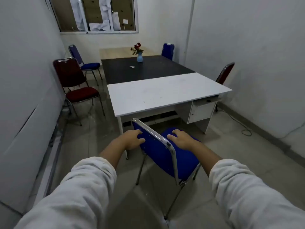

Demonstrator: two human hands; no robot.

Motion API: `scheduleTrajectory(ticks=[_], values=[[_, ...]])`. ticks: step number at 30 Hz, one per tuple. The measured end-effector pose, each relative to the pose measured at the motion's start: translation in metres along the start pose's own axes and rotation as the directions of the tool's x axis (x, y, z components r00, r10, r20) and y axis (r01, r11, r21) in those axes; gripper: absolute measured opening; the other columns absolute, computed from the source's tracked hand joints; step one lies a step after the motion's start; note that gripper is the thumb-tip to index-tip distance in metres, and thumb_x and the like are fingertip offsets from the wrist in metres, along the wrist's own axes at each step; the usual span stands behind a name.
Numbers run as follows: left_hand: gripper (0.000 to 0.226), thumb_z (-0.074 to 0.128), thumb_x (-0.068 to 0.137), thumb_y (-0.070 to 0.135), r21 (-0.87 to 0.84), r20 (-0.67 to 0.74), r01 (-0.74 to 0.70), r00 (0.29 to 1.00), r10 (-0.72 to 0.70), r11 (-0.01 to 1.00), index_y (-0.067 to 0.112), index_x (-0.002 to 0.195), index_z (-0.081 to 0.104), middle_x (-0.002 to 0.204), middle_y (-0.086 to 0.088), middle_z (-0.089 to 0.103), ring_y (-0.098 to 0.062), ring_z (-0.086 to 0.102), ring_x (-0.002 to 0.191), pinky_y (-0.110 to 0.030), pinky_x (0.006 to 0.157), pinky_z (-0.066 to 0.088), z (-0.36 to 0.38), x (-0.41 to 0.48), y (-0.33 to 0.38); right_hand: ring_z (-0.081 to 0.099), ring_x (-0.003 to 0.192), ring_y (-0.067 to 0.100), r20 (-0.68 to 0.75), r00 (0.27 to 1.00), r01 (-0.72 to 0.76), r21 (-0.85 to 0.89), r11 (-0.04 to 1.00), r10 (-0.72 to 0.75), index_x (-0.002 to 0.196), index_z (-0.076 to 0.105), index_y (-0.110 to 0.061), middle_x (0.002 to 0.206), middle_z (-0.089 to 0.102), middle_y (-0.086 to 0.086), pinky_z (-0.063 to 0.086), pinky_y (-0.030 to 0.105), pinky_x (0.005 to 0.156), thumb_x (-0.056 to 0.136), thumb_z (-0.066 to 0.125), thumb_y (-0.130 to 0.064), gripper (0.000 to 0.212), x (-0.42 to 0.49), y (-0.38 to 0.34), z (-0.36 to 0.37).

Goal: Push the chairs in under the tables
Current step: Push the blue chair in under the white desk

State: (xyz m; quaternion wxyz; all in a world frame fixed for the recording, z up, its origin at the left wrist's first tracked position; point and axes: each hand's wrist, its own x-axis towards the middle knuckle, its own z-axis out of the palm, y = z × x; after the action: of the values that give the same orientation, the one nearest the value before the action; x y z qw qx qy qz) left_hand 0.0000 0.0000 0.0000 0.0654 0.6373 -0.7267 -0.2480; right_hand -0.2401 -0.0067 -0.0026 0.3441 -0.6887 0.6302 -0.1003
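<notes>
White bench [165,93] is the landmark: black bench [148,68] butts against its far edge, a wood-top bench [115,52] beyond that. Left of the white bench, a red chair [77,83] stands well out from it, a blue chair [85,61] further back likewise. Right of it, a second red chair [225,73] sits close to the far corner and another blue chair [168,51] is tucked by the black bench. Chair in hand, the near blue chair [158,146], stands just off the white bench's near edge, twisted so the backrest runs diagonal to that edge and the seat points right of the leg gap. Left hand [133,139] is on the back face of the backrest, fingers [137,133] curled over the padding, loosely together. Right hand [181,138] reaches over onto the seat side, fingers slightly spread, resting flat rather than gripping. My read: square it first, rotate until the backrest is parallel to the bench edge, then push low and even with both hands. Aim left of the drawer unit [202,111] under the right end, clear of the front left leg [122,134]. Vase with flowers [139,56] on the black bench is well clear.
</notes>
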Motion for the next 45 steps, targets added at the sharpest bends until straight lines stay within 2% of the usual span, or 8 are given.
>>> scheduleTrajectory(ticks=[7, 10, 16, 22, 27, 33, 40, 45], values=[[0.065, 0.055, 0.092, 0.033, -0.006, 0.044, -0.014, 0.999, 0.015, 1.0, 0.013, 0.148, 0.029, 0.148, -0.012, 0.04, -0.026, 0.047, 0.13, -0.035, 0.104, 0.041, 0.004, 0.04, -0.031, 0.051, 0.104, 0.025, -0.047, 0.968, -0.231, 0.228, 0.946, 0.247, 0.131, 0.044, -0.008, 0.128, 0.051, 0.015, 0.041, 0.036, 0.082, 0.097, 0.032, -0.05, 0.055, 0.014, 0.015, 0.046], [0.068, 0.055, 0.091, 0.037, 0.032, 0.057, -0.052, 0.997, 0.05, 0.998, 0.017, 0.149, 0.025, 0.151, -0.015, 0.031, -0.029, 0.043, 0.132, -0.042, 0.107, 0.042, -0.003, 0.066, -0.042, 0.05, 0.106, 0.027, -0.082, 0.913, -0.34, 0.389, 0.856, 0.4, 0.135, 0.04, -0.004, 0.126, 0.051, 0.016, 0.038, 0.035, 0.082, 0.098, 0.026, -0.051, 0.061, 0.025, 0.014, 0.059], [0.072, 0.047, 0.094, 0.047, 0.112, 0.08, -0.161, 0.985, 0.152, 0.981, 0.032, 0.153, 0.008, 0.162, -0.012, -0.005, -0.033, -0.006, 0.149, -0.051, 0.119, 0.016, -0.01, 0.115, -0.051, 0.043, 0.128, 0.032, -0.042, 0.734, -0.478, 0.676, 0.561, 0.677, 0.149, 0.019, -0.003, 0.145, 0.039, 0.018, 0.039, 0.04, 0.101, 0.099, 0.025, -0.051, 0.069, 0.046, -0.001, 0.086], [0.076, 0.041, 0.089, 0.063, 0.208, 0.178, -0.233, 0.964, 0.198, 0.95, 0.026, 0.152, 0.017, 0.161, -0.011, 0.013, -0.03, 0.002, 0.149, -0.056, 0.118, 0.017, -0.012, 0.155, -0.07, 0.052, 0.117, 0.031, 0.082, 0.606, -0.328, 0.932, 0.155, 0.791, 0.141, 0.032, -0.01, 0.133, 0.05, 0.014, 0.048, 0.042, 0.097, 0.092, 0.034, -0.058, 0.069, 0.062, -0.009, 0.107], [0.07, 0.048, 0.081, 0.069, 0.261, 0.119, -0.354, 0.935, 0.334, 0.898, 0.02, 0.132, 0.047, 0.138, -0.007, 0.044, -0.024, 0.041, 0.128, -0.044, 0.104, 0.043, -0.01, 0.172, -0.08, 0.052, 0.107, 0.025, -0.045, 0.519, -0.261, 0.942, 0.209, 0.853, 0.137, 0.033, -0.008, 0.128, 0.051, 0.013, 0.044, 0.035, 0.076, 0.091, 0.046, -0.055, 0.068, 0.077, -0.01, 0.117], [0.059, 0.059, 0.08, 0.06, 0.297, 0.015, -0.452, 0.883, 0.469, 0.841, 0.018, 0.121, 0.052, 0.123, -0.008, 0.05, -0.024, 0.045, 0.116, -0.033, 0.094, 0.043, -0.003, 0.18, -0.093, 0.057, 0.097, 0.023, -0.118, 0.452, -0.182, 0.958, 0.221, 0.884, 0.125, 0.04, -0.008, 0.122, 0.053, 0.015, 0.04, 0.025, 0.054, 0.089, 0.051, -0.042, 0.051, 0.09, -0.009, 0.118], [0.05, 0.058, 0.084, 0.054, 0.389, -0.114, -0.467, 0.831, 0.544, 0.794, 0.012, 0.111, 0.059, 0.11, -0.013, 0.056, -0.028, 0.052, 0.099, -0.035, 0.079, 0.043, 0.013, 0.181, -0.08, 0.058, 0.101, 0.024, -0.174, 0.46, -0.176, 0.943, 0.282, 0.871, 0.128, 0.04, -0.009, 0.121, 0.055, 0.012, 0.043, 0.026, 0.059, 0.09, 0.048, -0.041, 0.049, 0.088, 0.011, 0.104], [0.052, 0.058, 0.082, 0.057, 0.406, -0.171, -0.443, 0.822, 0.543, 0.799, 0.01, 0.104, 0.062, 0.101, -0.015, 0.059, -0.029, 0.054, 0.089, -0.033, 0.07, 0.039, 0.028, 0.183, -0.057, 0.059, 0.103, 0.024, -0.164, 0.528, -0.183, 0.936, 0.3, 0.833, 0.131, 0.038, -0.011, 0.12, 0.055, 0.011, 0.048, 0.026, 0.061, 0.091, 0.047, -0.039, 0.05, 0.088, 0.042, 0.078]])
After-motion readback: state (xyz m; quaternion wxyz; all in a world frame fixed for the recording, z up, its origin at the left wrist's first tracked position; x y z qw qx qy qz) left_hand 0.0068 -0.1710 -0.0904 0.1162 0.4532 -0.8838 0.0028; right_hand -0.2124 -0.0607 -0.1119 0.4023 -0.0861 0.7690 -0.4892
